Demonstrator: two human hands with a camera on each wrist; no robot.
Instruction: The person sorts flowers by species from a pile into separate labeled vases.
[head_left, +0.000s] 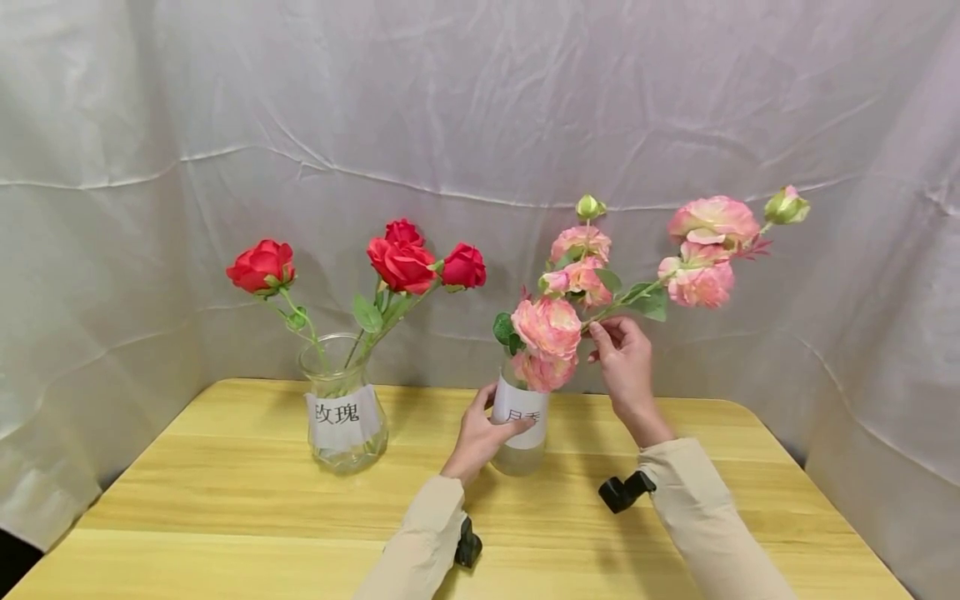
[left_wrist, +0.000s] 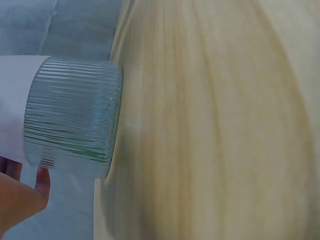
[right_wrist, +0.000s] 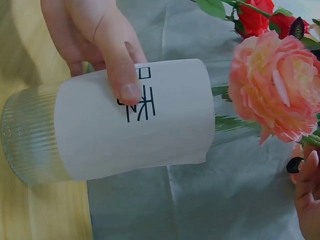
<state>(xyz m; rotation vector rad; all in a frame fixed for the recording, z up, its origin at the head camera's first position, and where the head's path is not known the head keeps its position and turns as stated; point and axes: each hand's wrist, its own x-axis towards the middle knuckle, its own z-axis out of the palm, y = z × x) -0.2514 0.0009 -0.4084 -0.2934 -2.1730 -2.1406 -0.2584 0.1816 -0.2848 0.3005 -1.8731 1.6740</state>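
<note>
My left hand [head_left: 477,435] grips a ribbed glass vase [head_left: 520,461] standing on the table, thumb across its white paper label [right_wrist: 135,135] with black characters. Pink artificial flowers [head_left: 546,327] with green leaves rise from that vase, one large bloom drooping over its mouth. Just above and right of the mouth, my right hand [head_left: 628,362] pinches the green stem [head_left: 618,307] of a pink flower spray [head_left: 712,221], which leans out to the right with a bud at its tip. Blooms hide the stem's lower end. In the left wrist view the vase base [left_wrist: 75,115] shows upright on the wood.
To the left, a second clear glass vase [head_left: 348,458] with a white label holds several red roses [head_left: 401,265]. Both vases stand on a yellow wooden table [head_left: 225,500]. A grey cloth backdrop [head_left: 450,100] hangs close behind and at both sides.
</note>
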